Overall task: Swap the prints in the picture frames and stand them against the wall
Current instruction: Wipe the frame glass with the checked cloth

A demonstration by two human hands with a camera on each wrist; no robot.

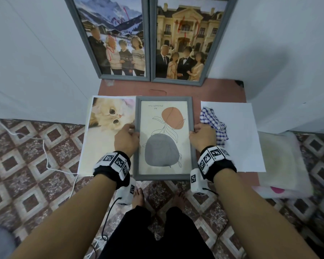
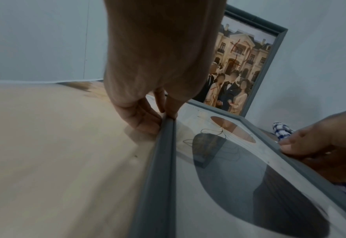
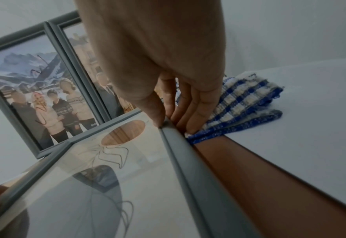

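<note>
A grey picture frame [image 1: 192, 116] lies face up on the reddish mat [image 1: 213, 90], showing an abstract print [image 1: 163, 139] of an orange and a grey blob. My left hand [image 1: 128, 137] grips its left edge, thumb on top [image 2: 173, 111]. My right hand [image 1: 201, 135] grips the right edge [image 3: 168, 127]. A cat print [image 1: 105, 128] lies loose to the left, partly under the frame. Two grey frames lean on the wall behind: a snowy mountain family photo [image 1: 118, 43] and a mansion family photo [image 1: 185, 43].
A blue checked cloth [image 1: 213, 122] lies on a white sheet of paper [image 1: 241, 139] right of the frame. A white cable [image 1: 45, 152] runs over the patterned tile floor at left. A pale cushion [image 1: 282, 161] lies at right. My bare feet [image 1: 138, 199] are below the frame.
</note>
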